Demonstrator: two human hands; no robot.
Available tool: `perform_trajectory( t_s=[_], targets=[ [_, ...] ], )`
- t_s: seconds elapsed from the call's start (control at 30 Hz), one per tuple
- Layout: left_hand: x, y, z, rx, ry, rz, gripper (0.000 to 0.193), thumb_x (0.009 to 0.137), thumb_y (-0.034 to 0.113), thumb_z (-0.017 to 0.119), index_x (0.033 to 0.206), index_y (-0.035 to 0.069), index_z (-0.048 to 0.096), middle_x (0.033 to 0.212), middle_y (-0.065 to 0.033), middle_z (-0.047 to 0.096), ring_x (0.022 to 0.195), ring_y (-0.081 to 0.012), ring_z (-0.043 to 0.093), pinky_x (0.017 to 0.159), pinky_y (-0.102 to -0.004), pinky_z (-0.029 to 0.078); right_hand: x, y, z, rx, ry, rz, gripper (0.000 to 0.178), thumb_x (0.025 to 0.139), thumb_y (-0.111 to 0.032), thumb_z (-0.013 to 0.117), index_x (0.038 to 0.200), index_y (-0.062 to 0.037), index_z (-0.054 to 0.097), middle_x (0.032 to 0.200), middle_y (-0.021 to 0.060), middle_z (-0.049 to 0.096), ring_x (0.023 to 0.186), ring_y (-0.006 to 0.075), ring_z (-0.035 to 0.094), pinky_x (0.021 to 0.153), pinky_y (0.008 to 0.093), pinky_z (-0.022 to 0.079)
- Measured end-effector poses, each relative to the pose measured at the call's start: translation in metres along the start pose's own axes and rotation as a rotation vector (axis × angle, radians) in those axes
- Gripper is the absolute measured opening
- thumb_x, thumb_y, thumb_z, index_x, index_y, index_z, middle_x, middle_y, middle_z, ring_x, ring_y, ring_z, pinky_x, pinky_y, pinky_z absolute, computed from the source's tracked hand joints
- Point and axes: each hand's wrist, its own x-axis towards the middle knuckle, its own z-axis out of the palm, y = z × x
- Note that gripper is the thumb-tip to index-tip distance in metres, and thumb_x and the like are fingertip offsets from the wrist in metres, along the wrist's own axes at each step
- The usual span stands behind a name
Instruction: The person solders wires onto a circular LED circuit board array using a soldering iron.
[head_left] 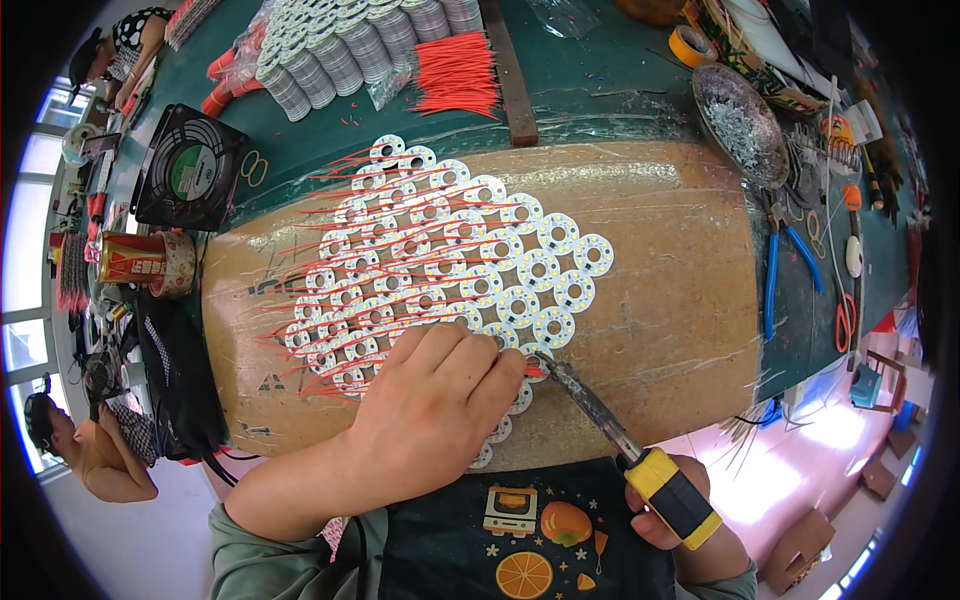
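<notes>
A sheet of white ring-shaped LED boards (465,225) lies in diagonal rows on the brown work board. Thin red wires (330,270) run across many of the rings and stick out to the left. My left hand (430,405) is closed over the lower rows, fingers pinched on a red wire (535,369) whose end shows beside the fingertips. My right hand (697,480) grips a soldering iron (600,415) by its yellow and black handle. The iron's tip is at a ring right by the left fingertips; whether it touches cannot be told. Some lower rings are hidden under my left hand.
Stacked ring boards (340,50) and a red wire bundle (455,75) lie at the back, near a metal bar (510,80). A black fan (190,168) stands left. On the right are a metal dish (740,125) of scraps and blue-handled pliers (772,270). Two people sit left.
</notes>
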Motion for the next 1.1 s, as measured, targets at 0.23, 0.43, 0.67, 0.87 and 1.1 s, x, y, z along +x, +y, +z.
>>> perform_trajectory(
  t_s=[0.23,0.43,0.67,0.87,1.1],
  targets=[
    [0.000,0.000,0.000,0.007,0.006,0.002,0.035,0.075,0.006,0.069,0.110,0.003,0.070,0.096,-0.0079,0.063,0.089,-0.0250,0.063,0.079,-0.0379,0.052,-0.005,0.006,-0.003,0.009,0.015,-0.053,0.032,0.081,-0.029,0.082,0.087,-0.0030,0.065,0.073,0.0052,0.063,0.061,0.0187,0.061,0.056,0.0296,0.047],
    [0.000,0.000,0.000,0.018,0.006,0.004,0.035,0.075,0.006,0.068,0.110,0.002,0.070,0.097,-0.0079,0.064,0.090,-0.0247,0.063,0.079,-0.0379,0.052,-0.003,0.006,-0.006,-0.066,-0.016,-0.065,0.034,0.082,-0.033,0.079,0.085,-0.0037,0.064,0.071,0.0053,0.062,0.059,0.0187,0.062,0.054,0.0290,0.047],
    [0.000,0.000,0.001,0.018,0.007,0.006,0.035,0.075,0.007,0.068,0.110,0.003,0.070,0.097,-0.0074,0.063,0.089,-0.0245,0.063,0.079,-0.0379,0.051,0.002,0.001,0.001,-0.018,0.031,-0.058,0.027,0.078,-0.028,0.080,0.080,-0.0058,0.064,0.071,0.0048,0.061,0.060,0.0204,0.056,0.056,0.0321,0.042],
    [-0.001,0.000,0.002,0.016,0.027,0.012,0.036,0.074,0.006,0.068,0.110,0.003,0.070,0.097,-0.0076,0.062,0.089,-0.0248,0.063,0.079,-0.0380,0.051,0.004,-0.003,-0.001,-0.008,0.009,-0.014,0.026,0.077,-0.026,0.081,0.079,-0.0065,0.064,0.072,0.0037,0.060,0.061,0.0205,0.055,0.056,0.0327,0.041],
    [-0.001,-0.002,0.004,0.015,0.041,0.013,0.036,0.073,0.005,0.068,0.109,0.003,0.069,0.096,-0.0077,0.062,0.088,-0.0250,0.063,0.079,-0.0380,0.051,0.006,-0.004,-0.001,-0.025,-0.006,0.003,0.025,0.081,-0.029,0.079,0.080,-0.0084,0.064,0.071,0.0020,0.060,0.059,0.0190,0.055,0.055,0.0317,0.041]
  ],
)
